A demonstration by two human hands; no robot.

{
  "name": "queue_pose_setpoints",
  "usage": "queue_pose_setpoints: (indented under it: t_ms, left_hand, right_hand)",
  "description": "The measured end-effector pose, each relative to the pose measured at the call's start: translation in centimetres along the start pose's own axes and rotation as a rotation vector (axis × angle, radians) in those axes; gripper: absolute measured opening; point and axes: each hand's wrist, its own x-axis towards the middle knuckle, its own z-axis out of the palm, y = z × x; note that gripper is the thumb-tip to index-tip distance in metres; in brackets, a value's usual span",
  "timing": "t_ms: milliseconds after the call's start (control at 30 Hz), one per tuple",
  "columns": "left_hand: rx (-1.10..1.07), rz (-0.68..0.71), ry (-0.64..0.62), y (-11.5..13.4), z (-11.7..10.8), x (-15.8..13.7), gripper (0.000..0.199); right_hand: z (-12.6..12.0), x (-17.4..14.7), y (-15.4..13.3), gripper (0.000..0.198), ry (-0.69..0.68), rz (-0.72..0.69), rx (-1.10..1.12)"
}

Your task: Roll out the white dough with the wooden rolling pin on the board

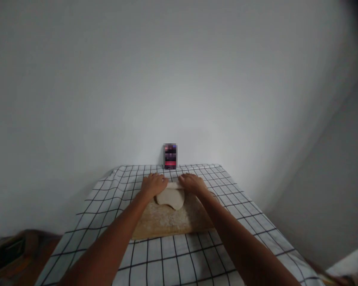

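A pale sheet of dough (170,198) with an uneven, curved near edge lies on a floured wooden board (164,224). Across the far part of the dough runs a light-coloured rolling pin (173,185), of which only the middle shows. My left hand (154,184) is closed over its left end, and my right hand (192,183) is closed over its right end. Both forearms reach forward over the sides of the board. The hands cover the ends of the pin and the far edge of the board.
A white tablecloth (107,226) with a black grid covers the table. A blurred, phone-like dark object (170,156) stands at the back against the white wall (167,79). Low on the left is a brown piece of furniture (26,252).
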Motion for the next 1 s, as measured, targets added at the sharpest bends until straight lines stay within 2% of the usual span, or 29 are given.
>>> queue_pose_setpoints:
  t_ms: [167, 300, 433, 500, 700, 833, 1000]
  left_hand:
    - [0.006, 0.020, 0.041, 0.8, -0.8, -2.3, 0.037]
    - [-0.027, 0.023, 0.037, 1.1, -1.0, -3.8, 0.047]
    - [-0.056, 0.047, 0.082, 1.6, -1.2, -5.7, 0.045]
    - [-0.087, 0.046, 0.134, 1.7, -1.1, -7.0, 0.047]
    - [-0.190, 0.123, 0.207, 1.2, 0.0, -10.1, 0.048]
    - [-0.217, 0.130, 0.152, 0.9, -0.2, -9.2, 0.047]
    - [-0.171, 0.069, 0.059, 0.6, -0.3, -4.6, 0.051]
  right_hand:
    - [-0.2, -2.9, -0.9, 0.041, 0.077, -0.053, -0.098]
    - [-0.8, -4.9, -1.5, 0.036, 0.056, -0.061, -0.127]
    - [-1.5, -7.0, -2.3, 0.040, 0.068, 0.004, -0.067]
    - [-1.5, -8.0, -2.6, 0.039, 0.102, -0.010, -0.020]
    - [0.0, -9.0, -2.4, 0.046, 0.133, -0.014, 0.045]
    - [0.1, -7.4, -1.7, 0.046, 0.131, -0.097, -0.019]
    - [-0.3, -3.3, -0.7, 0.042, 0.020, -0.085, -0.091]
